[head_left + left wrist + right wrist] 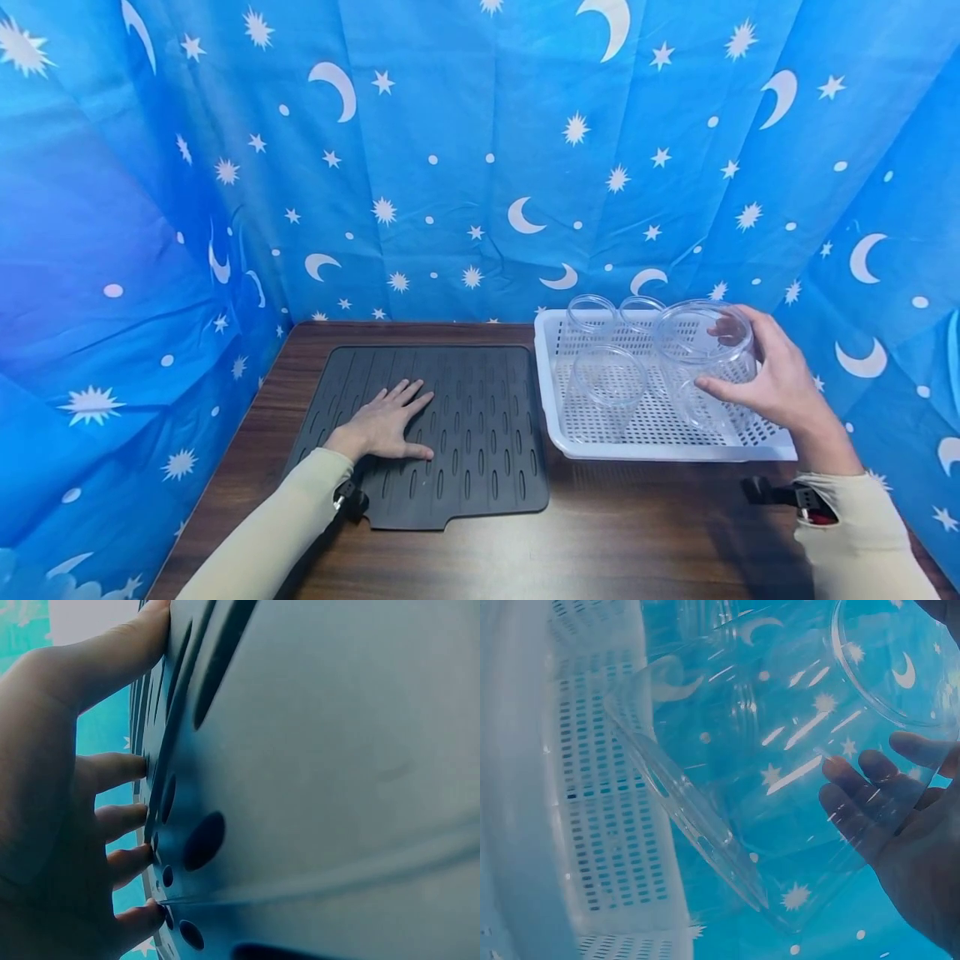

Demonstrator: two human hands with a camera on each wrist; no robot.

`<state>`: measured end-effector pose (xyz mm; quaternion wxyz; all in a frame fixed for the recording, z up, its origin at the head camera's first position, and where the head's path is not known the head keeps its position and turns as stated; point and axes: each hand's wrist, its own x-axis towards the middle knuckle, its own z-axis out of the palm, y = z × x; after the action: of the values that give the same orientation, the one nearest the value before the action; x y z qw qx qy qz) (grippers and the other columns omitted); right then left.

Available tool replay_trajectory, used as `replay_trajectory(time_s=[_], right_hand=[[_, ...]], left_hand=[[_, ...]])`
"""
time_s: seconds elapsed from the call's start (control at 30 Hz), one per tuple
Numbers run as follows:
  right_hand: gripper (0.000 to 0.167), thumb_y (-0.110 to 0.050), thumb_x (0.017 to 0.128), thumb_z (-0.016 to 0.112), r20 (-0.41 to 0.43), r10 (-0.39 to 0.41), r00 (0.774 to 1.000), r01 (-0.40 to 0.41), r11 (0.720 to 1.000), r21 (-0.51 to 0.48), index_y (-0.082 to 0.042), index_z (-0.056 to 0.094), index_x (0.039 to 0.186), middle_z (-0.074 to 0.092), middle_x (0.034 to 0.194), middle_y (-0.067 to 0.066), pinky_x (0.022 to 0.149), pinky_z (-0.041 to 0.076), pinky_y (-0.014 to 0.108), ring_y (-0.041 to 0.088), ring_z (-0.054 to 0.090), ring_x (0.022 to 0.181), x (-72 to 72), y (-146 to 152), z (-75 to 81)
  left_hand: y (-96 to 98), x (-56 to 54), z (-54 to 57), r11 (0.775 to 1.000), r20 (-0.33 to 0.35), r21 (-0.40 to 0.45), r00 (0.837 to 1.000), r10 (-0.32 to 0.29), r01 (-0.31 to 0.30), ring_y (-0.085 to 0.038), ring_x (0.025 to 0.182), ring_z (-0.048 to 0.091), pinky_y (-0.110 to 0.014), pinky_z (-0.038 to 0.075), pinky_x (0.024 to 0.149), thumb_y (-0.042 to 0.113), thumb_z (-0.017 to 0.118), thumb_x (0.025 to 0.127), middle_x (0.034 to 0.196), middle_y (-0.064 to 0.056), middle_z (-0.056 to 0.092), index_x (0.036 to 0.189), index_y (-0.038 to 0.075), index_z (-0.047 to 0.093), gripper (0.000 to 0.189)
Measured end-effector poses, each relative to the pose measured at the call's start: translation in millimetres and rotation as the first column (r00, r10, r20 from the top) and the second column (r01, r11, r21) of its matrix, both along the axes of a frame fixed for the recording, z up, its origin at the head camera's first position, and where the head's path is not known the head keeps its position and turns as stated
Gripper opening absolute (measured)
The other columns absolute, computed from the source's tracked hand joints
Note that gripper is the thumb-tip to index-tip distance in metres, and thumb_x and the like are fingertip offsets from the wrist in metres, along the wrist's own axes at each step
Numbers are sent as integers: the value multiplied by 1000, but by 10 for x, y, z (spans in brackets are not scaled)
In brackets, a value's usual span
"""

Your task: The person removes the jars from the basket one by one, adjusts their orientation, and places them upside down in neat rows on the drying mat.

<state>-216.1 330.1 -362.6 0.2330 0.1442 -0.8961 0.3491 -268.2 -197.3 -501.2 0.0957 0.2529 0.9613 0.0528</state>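
Note:
My left hand (386, 421) rests on a dark grey ribbed drying mat (480, 492) with its fingers spread. In the left wrist view, the fingertips and thumb (124, 664) touch the slotted mat surface. My right hand (783, 383) grips a large clear cup (701, 354) by its side, thumb at the front and fingers behind. The cup is held in or just over a white perforated basket (675, 452); whether its base touches the basket, I cannot tell. In the right wrist view, the fingers show through the clear wall of the cup (780, 795), which looks tilted there.
Inside the basket, left of the held cup, stand a clear cup (609, 379) in front and two smaller ones (591, 315) behind. Mat and basket lie side by side on a dark wooden table (600, 533). Blue star-and-moon cloth (450, 192) hangs at the back and sides.

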Motion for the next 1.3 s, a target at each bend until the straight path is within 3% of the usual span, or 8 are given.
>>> replay_trajectory(time_s=[0.37,0.57,0.8,1.0,1.3], right_hand=[[102,-10,58,93,4,34,999,-34,999,38,-15,43,146,55,121,7,73,36,3,-2,48,92,-60,-127,240],[102,-8,54,93,-58,95,994,-90,993,80,-12,45,144,59,118,8,68,40,6,0,50,91,-150,-226,377],[105,-13,55,94,-59,113,992,-104,984,147,-14,43,146,57,128,15,72,38,6,18,50,102,-221,-347,558],[105,-14,52,95,-84,156,984,-138,972,188,-14,45,144,59,125,12,77,38,21,11,46,102,-303,-436,641],[105,-18,50,95,-113,260,959,-226,941,253,-10,46,143,61,120,13,88,41,44,25,52,110,-433,-572,720]], left_hand=[[-7,3,-17,1000,8,-19,1000,8,-8,-33,151,13,-56,17,119,79,57,75,164,-9,15,156,21,25,104],[-8,7,-11,1000,3,-5,1000,4,-4,-34,150,14,-57,18,118,78,58,76,163,-10,17,156,21,27,103],[-9,7,9,1000,-5,12,1000,-12,12,-37,149,16,-58,20,117,77,59,76,162,-13,18,155,18,29,103],[-10,14,18,1000,-14,2,1000,-12,13,-36,149,16,-57,21,117,77,59,76,162,-13,19,155,18,29,103],[3,20,37,1000,-13,2,1000,-9,9,-36,149,17,-58,20,117,76,60,76,162,-13,20,155,18,30,102]])
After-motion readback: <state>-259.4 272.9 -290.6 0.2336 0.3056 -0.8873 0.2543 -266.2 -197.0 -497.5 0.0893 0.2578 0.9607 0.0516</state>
